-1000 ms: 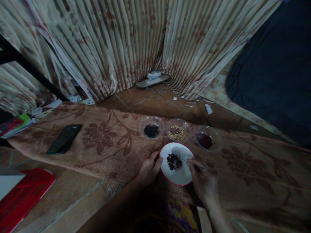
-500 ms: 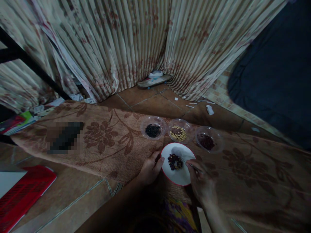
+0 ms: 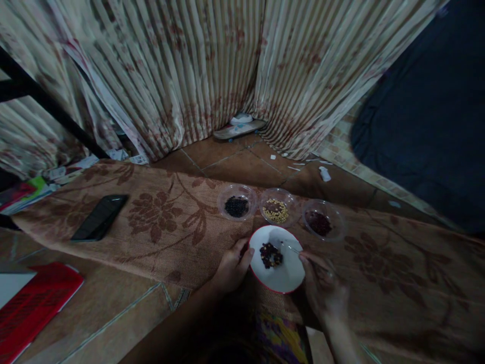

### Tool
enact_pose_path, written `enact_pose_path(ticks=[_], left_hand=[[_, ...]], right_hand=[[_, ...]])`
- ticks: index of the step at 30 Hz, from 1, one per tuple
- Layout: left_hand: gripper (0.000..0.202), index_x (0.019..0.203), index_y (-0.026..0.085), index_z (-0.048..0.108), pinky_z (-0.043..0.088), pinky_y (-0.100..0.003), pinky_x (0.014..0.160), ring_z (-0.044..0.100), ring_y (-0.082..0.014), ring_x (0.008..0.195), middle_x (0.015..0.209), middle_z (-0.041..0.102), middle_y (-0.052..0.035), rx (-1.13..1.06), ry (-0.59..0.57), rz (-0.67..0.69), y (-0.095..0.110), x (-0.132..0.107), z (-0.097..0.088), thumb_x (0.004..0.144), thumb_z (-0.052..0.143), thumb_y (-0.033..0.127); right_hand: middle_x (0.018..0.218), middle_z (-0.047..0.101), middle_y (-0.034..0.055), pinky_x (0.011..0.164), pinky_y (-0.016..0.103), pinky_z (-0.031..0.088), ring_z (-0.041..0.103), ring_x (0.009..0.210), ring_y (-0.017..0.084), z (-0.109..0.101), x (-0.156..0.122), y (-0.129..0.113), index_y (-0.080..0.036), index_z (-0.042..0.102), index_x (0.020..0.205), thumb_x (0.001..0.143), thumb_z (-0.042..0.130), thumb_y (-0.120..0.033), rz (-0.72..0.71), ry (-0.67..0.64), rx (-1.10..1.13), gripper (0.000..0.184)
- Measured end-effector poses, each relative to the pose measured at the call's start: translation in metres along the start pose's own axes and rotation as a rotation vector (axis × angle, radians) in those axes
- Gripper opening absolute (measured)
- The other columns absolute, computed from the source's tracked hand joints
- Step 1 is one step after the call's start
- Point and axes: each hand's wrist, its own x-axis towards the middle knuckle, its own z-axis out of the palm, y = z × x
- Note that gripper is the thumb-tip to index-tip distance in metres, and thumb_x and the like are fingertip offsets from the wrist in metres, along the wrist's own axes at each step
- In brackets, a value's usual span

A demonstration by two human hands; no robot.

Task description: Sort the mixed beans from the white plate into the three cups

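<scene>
My left hand [image 3: 232, 267] grips the left rim of a white bowl [image 3: 291, 273] with a red edge, thumb on top. Inside lies a heap of mixed beans [image 3: 270, 255], mostly dark red and black with some yellow. My right hand [image 3: 325, 283] is closed on slim metal tweezers [image 3: 291, 246]; their tips are over the bowl, just right of the heap. Whether a bean is between the tips is too small to tell. Behind the bowl stand three clear plastic cups: one with black beans [image 3: 236, 206], one with yellow beans [image 3: 276, 211], one with dark red beans [image 3: 319, 222].
A brown flowered cloth [image 3: 182, 242] covers the long low table. On its left part lies a black phone [image 3: 100, 217]. A red basket [image 3: 49, 303] is on the floor at left. Beyond the table are a skateboard [image 3: 239, 130], white scraps [image 3: 325, 174] and striped curtains [image 3: 212, 65].
The right hand has drawn slightly to the right, so the tweezers' tips now show farther from the heap's middle. The left hand keeps its hold on the bowl. The camera view shifted slightly.
</scene>
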Motion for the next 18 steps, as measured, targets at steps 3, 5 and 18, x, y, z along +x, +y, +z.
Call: enact_pose_path(ticks=[3,5,18], left_hand=[[0.034,0.119,0.02,0.054,0.048,-0.026,0.078,0.064,-0.0173,0.084,0.1,0.07,-0.0033,-0.001,0.004,-0.002,0.0,0.0,0.0,0.091,0.043,0.035],[0.034,0.118,0.02,0.055,0.048,-0.026,0.077,0.064,-0.0177,0.084,0.098,0.07,-0.0032,0.004,0.005,-0.006,0.0,0.0,-0.001,0.091,0.042,0.035],[0.034,0.12,0.019,0.053,0.047,-0.026,0.078,0.064,-0.018,0.086,0.102,0.07,-0.0044,-0.02,-0.004,0.005,-0.001,0.001,-0.001,0.092,0.042,0.034]], right_hand=[[0.085,0.07,0.0079,0.065,0.029,0.049,0.065,0.075,0.019,-0.018,0.02,0.005,-0.018,0.069,0.081,0.083,0.056,-0.042,0.054,0.166,-0.061,0.027],[0.086,0.07,0.0095,0.065,0.03,0.049,0.065,0.075,0.02,-0.03,0.037,0.016,-0.016,0.069,0.08,0.081,0.057,-0.043,0.047,0.265,-0.099,0.03],[0.083,0.068,0.01,0.077,0.037,0.049,0.064,0.079,0.021,-0.031,0.037,0.035,-0.013,0.069,0.083,0.077,0.063,-0.04,0.185,0.452,0.063,0.028]])
